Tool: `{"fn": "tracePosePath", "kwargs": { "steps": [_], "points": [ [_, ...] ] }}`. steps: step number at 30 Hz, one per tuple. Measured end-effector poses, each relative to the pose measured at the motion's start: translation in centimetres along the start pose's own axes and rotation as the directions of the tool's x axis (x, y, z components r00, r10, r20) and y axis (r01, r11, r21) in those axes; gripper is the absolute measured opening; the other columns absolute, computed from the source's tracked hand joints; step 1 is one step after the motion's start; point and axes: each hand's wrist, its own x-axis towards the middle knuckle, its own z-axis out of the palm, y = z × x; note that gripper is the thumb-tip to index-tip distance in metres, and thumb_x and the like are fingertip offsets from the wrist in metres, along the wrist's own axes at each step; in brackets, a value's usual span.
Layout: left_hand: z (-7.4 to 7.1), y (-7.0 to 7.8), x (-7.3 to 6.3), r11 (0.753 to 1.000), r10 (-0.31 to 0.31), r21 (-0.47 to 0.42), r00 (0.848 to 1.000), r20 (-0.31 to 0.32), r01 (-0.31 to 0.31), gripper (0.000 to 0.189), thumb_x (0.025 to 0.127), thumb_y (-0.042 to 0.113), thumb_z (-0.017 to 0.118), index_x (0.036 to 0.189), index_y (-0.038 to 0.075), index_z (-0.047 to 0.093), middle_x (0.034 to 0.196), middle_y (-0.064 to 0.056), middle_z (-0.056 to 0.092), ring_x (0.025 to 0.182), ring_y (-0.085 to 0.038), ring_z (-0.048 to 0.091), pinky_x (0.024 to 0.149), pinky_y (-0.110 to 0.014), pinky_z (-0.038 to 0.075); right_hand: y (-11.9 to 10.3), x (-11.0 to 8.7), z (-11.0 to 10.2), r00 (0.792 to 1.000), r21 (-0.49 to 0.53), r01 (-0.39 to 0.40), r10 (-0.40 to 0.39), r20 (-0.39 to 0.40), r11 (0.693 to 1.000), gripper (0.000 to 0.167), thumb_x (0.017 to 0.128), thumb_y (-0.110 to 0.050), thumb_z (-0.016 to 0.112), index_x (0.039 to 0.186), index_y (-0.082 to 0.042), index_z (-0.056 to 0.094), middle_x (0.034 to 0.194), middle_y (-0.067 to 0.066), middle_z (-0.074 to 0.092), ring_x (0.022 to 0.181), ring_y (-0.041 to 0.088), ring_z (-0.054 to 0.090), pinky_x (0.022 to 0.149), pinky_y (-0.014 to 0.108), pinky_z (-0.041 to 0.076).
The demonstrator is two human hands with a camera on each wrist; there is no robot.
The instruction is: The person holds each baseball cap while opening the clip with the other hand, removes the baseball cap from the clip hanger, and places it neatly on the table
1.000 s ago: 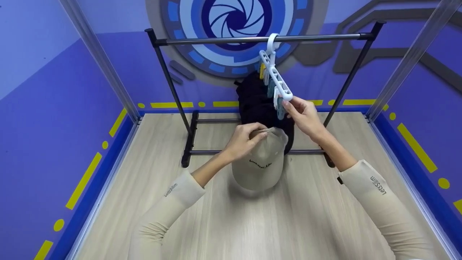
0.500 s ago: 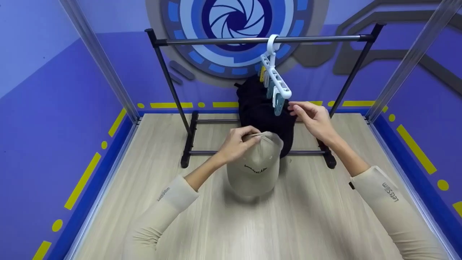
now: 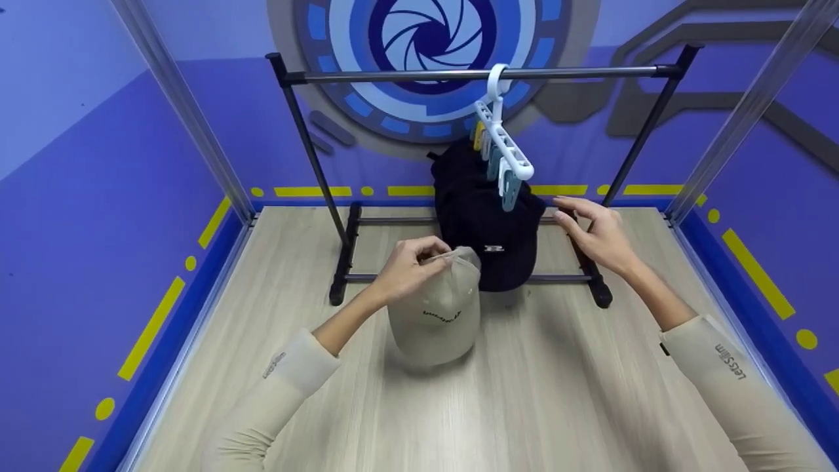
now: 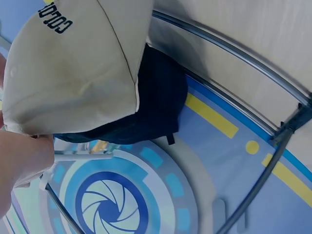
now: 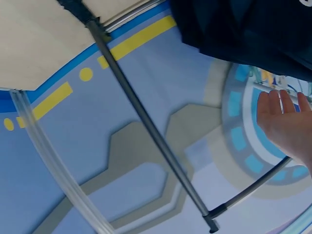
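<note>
A beige baseball cap (image 3: 436, 321) with dark lettering hangs from my left hand (image 3: 411, 267), which pinches its upper edge between thumb and fingers. In the left wrist view the same cap (image 4: 73, 73) fills the upper left. Behind it a black cap (image 3: 508, 262) with a small metallic badge hangs below a white clip hanger (image 3: 505, 141). Teal, white and yellow clips (image 3: 510, 190) line the hanger's underside. My right hand (image 3: 600, 236) is in the air to the right of the black cap, apart from it and from the clips, its fingers loosely extended and holding nothing.
The hanger hooks over the top bar (image 3: 406, 75) of a dark metal garment rack. Its feet (image 3: 337, 288) stand on the pale wood-grain surface (image 3: 498, 419). Blue-purple printed panels (image 3: 118, 216) close in the sides and back, with clear corner posts (image 3: 741, 111).
My right hand has let go of the front clip and drawn back to the right. My left hand has carried the beige cap left and down, baring the black cap's badge and brim.
</note>
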Motion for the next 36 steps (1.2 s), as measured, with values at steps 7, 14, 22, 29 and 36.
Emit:
{"fn": "tracePosePath", "kwargs": {
  "steps": [7,14,22,29,36],
  "points": [
    [-1.3,-1.2,-1.2,1.000,-0.019,0.013,0.999,-0.028,0.020,0.010,0.094,0.012,0.071,0.097,0.003,0.075,0.078,-0.002,0.066,0.070,-0.007,0.052,0.067,-0.019,0.041,1.5,-1.0,-0.8,1.000,-0.082,-0.008,0.007,-0.003,0.997,0.038,0.096,-0.005,0.068,0.133,0.004,0.065,0.139,0.027,0.061,0.129,0.039,0.062,0.112,0.045,0.046],
    [-2.3,-2.7,-2.4,0.997,-0.074,0.023,0.997,-0.022,0.075,0.009,0.095,0.009,0.068,0.100,0.003,0.073,0.082,-0.007,0.071,0.071,-0.006,0.057,0.067,-0.019,0.046,2.8,-2.0,-2.0,0.996,-0.152,-0.050,0.061,0.069,0.987,0.043,0.101,-0.014,0.065,0.139,0.003,0.060,0.147,0.030,0.052,0.144,0.050,0.040,0.113,0.068,0.033],
    [-3.3,-4.7,-4.0,0.989,-0.143,0.027,0.988,-0.052,0.145,0.011,0.096,0.008,0.067,0.101,-0.001,0.071,0.083,-0.009,0.071,0.071,-0.003,0.059,0.068,-0.017,0.047,3.7,-3.0,-2.3,0.981,-0.162,-0.124,0.146,0.127,0.979,0.043,0.108,-0.026,0.052,0.143,-0.003,0.058,0.151,0.029,0.047,0.149,0.051,0.030,0.116,0.071,0.025],
    [-4.7,-6.8,-4.9,0.975,-0.208,0.049,0.970,-0.129,0.216,0.012,0.094,0.006,0.067,0.102,-0.002,0.071,0.081,-0.007,0.070,0.069,-0.003,0.055,0.065,-0.015,0.045,4.1,-3.5,-2.9,0.964,-0.154,-0.189,0.213,0.158,0.970,0.048,0.110,-0.031,0.045,0.147,0.000,0.053,0.156,0.031,0.038,0.151,0.051,0.024,0.117,0.072,0.020],
    [-6.0,-8.5,-5.7,0.928,-0.329,0.102,0.918,-0.222,0.357,0.019,0.095,0.009,0.066,0.108,-0.004,0.072,0.081,-0.006,0.072,0.071,-0.009,0.058,0.067,-0.019,0.046,4.5,-3.9,-3.1,0.960,-0.148,-0.202,0.225,0.166,0.968,0.049,0.111,-0.031,0.042,0.146,0.002,0.052,0.156,0.034,0.037,0.151,0.053,0.023,0.117,0.072,0.020]
  ]
}}
